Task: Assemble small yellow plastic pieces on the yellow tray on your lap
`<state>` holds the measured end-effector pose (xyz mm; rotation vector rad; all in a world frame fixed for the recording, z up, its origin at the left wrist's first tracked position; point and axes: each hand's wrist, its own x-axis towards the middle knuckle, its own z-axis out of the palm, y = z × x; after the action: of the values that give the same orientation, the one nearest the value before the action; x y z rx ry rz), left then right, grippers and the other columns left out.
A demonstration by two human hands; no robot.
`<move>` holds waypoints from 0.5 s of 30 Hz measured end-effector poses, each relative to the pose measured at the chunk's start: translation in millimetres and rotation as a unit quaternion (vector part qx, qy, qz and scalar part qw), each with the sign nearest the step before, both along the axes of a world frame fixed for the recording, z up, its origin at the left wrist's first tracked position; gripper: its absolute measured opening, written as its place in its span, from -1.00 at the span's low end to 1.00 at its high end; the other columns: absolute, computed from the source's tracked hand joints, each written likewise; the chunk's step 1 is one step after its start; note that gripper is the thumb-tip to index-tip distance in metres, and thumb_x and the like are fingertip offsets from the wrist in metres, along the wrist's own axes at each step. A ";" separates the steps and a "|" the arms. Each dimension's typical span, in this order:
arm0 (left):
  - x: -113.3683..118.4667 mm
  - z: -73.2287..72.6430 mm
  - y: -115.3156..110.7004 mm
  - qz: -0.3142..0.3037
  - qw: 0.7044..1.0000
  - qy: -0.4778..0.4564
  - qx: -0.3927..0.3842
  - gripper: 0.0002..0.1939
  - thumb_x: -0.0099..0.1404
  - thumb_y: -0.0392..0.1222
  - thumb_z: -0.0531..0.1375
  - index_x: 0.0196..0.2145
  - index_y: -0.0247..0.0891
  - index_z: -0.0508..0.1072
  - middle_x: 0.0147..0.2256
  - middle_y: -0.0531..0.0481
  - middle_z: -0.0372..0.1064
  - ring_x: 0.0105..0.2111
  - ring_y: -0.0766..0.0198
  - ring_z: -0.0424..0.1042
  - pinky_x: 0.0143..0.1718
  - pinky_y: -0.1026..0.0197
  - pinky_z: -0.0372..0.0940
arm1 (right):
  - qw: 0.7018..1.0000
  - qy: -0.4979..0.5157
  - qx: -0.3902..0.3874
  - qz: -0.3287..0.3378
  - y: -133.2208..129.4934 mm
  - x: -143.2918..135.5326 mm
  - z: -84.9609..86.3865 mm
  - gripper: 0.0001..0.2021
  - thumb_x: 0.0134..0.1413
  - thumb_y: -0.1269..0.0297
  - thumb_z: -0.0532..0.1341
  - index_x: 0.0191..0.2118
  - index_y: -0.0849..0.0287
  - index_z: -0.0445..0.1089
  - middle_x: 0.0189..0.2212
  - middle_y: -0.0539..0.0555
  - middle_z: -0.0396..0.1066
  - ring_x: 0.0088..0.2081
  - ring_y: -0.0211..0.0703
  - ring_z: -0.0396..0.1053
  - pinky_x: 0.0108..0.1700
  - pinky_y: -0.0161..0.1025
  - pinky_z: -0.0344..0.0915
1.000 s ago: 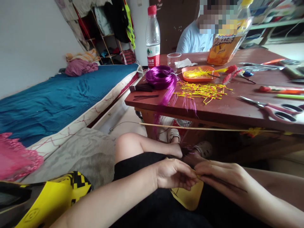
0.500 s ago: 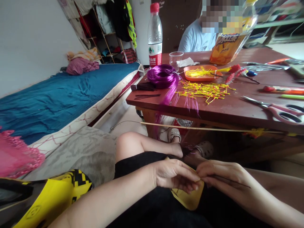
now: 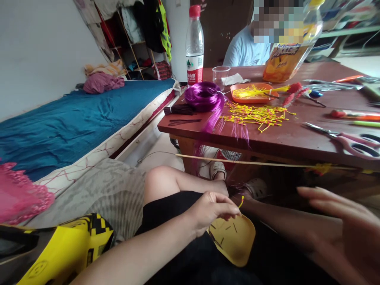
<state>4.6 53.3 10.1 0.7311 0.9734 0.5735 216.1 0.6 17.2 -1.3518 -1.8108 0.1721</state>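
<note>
My left hand (image 3: 215,209) is closed in a pinch above my lap. From its fingertips sticks up a short yellow-and-red strand (image 3: 242,202), like the ones heaped on the table. Just under this hand, a shallow yellow tray (image 3: 239,247) rests on my dark clothing, with several short dark bits lying in it. Off to the right, my right hand (image 3: 347,221) is raised and blurred, apart from the tray. Its fingers are stretched out, and nothing shows in them.
On the brown table (image 3: 285,138) lie a purple fibre coil (image 3: 203,97), a yellow-red strand heap (image 3: 261,116), an orange tray (image 3: 255,99), dark strips (image 3: 179,109), scissors (image 3: 350,142) and bottles (image 3: 194,47). A thin stick (image 3: 237,160) spans the table's near side. Someone in light blue (image 3: 246,47) sits opposite.
My right hand has left the other hand and swung right; the thin dark strip seen with it no longer shows. The strand in my left fingers and the tray's inside have come into view.
</note>
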 end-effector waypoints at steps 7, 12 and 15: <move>3.8 9.0 -7.9 -0.005 0.982 0.100 0.159 -0.94 -0.04 -0.30 0.25 -0.60 -0.35 0.50 -0.62 0.08 0.34 -0.56 0.38 0.24 -0.46 0.32 0.11 | 0.988 -0.011 -0.130 0.079 -28.0 -48.4 -36.1 -0.43 0.15 0.37 -0.04 0.26 0.14 -0.23 0.16 0.21 0.09 0.10 0.00 0.22 0.01 -0.01 0.31; 4.5 12.4 -13.2 -0.027 0.920 0.202 0.334 -0.89 0.05 -0.38 0.17 -0.56 -0.37 0.49 -0.55 0.02 0.36 -0.49 0.32 0.31 -0.40 0.30 0.16 | 0.986 -0.030 -0.144 0.079 -26.8 -59.7 -38.0 -0.40 0.15 0.41 -0.08 0.27 0.25 -0.32 0.21 0.25 -0.01 0.18 -0.02 0.09 0.07 -0.02 0.24; 3.6 11.9 -13.3 -0.019 0.905 0.231 0.356 -0.88 0.08 -0.38 0.16 -0.55 -0.38 0.48 -0.54 0.01 0.34 -0.49 0.32 0.31 -0.42 0.31 0.15 | 0.992 -0.102 -0.062 0.043 -27.2 -57.3 -32.9 -0.40 0.11 0.39 -0.02 0.26 0.33 -0.22 0.14 0.30 0.10 0.09 0.00 0.22 -0.03 -0.10 0.34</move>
<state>8.2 40.0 22.0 1.5915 1.1847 0.7477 158.9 -26.6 -15.7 -1.4199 -2.0608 0.2006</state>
